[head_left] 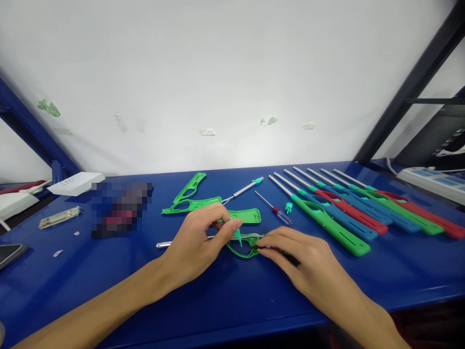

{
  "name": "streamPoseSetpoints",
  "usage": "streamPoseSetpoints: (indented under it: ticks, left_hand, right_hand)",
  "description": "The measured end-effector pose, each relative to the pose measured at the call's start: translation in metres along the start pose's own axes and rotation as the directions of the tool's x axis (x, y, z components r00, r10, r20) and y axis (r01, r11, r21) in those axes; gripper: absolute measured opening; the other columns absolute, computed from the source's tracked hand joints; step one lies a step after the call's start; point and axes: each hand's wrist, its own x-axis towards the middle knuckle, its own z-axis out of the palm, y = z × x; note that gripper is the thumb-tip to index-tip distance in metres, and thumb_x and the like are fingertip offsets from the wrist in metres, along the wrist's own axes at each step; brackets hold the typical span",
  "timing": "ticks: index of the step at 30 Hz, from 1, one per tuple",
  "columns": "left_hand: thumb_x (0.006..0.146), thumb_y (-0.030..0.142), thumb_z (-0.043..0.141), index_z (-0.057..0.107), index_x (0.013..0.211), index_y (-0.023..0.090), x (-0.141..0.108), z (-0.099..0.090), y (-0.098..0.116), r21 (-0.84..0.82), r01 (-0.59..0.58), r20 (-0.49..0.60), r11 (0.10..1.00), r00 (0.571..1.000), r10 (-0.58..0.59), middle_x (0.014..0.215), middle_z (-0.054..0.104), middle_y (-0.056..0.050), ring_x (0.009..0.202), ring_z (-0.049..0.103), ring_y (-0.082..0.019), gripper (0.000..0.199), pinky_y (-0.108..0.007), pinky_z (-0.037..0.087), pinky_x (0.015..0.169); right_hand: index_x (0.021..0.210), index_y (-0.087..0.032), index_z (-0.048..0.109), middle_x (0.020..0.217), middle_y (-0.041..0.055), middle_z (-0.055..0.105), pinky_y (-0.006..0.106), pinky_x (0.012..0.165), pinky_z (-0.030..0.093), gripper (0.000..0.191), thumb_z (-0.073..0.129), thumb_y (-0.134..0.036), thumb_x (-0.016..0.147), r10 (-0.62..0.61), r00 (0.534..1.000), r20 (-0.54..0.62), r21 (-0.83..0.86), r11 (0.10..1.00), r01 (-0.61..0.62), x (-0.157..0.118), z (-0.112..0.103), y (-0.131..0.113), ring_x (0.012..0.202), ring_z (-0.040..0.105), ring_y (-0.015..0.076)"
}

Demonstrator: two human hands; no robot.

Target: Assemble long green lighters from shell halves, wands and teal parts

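My left hand (203, 232) pinches a small teal plastic piece (238, 235) between thumb and fingertips, its pointed end down over the loop of an open green lighter housing (236, 252). With fingers closed on the housing's right part, my right hand (303, 249) keeps it at the table; the fingers hide much of that end. A white wire (249, 236) runs along the housing. Out to the left from under my left hand sticks a metal tube (164, 244). Just behind lie loose green housing halves (191, 189) and another metal tube (247, 188) with wires.
Several long-necked lighters (337, 228) lie in a row at right. Between them and my hands are a screwdriver (281, 215) and a small teal part (288, 208). At left are a bag of thin parts (60, 217), a white box (76, 184) and a phone (10, 253).
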Motion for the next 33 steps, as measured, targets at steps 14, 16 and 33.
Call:
streamPoseSetpoints:
  ticks: [14, 16, 33]
  left_hand:
    - [0.098, 0.044, 0.073, 0.057, 0.093, 0.02, -0.0012, 0.0038, 0.0052, -0.371, 0.279, 0.138, 0.886, 0.96, -0.245, 0.077, 0.07, 0.003, 0.064, 0.073, -0.015, 0.029, -0.019, 0.051, 0.043]
    - [0.099, 0.043, 0.072, 0.063, 0.101, 0.018, -0.0005, 0.0033, 0.0055, -0.331, 0.283, 0.131, 0.9, 0.958, -0.253, 0.077, 0.065, 0.004, 0.059, 0.066, -0.011, 0.027, -0.017, 0.049, 0.043]
    - [0.102, 0.027, 0.067, 0.071, 0.113, 0.018, -0.005, 0.006, 0.0031, 0.006, 0.042, 0.13, 0.999, 0.991, -0.043, 0.101, 0.073, -0.003, 0.085, 0.068, -0.016, 0.015, -0.033, 0.058, 0.077]
  right_hand:
    - [0.114, -0.021, 0.072, 0.109, 0.0013, 0.074, 0.034, 0.085, 0.062, 0.013, 0.061, -0.018, 0.107, 0.01, 1.0, 0.004, 0.004, 1.0, -0.01, 0.0009, -0.0025, -0.0025, 0.094, 0.073, 0.0159]
    - [0.114, -0.021, 0.072, 0.109, 0.0013, 0.074, 0.035, 0.085, 0.062, 0.013, 0.061, -0.018, 0.107, 0.013, 1.0, 0.007, 0.007, 1.0, -0.013, 0.0006, -0.0023, -0.0022, 0.095, 0.073, 0.0159]
    - [0.12, -0.025, 0.069, 0.112, -0.0018, 0.074, 0.032, 0.088, 0.06, 0.019, 0.059, -0.015, 0.108, 0.018, 1.0, 0.001, 0.007, 1.0, -0.018, 0.0005, -0.003, -0.0024, 0.099, 0.073, 0.0142]
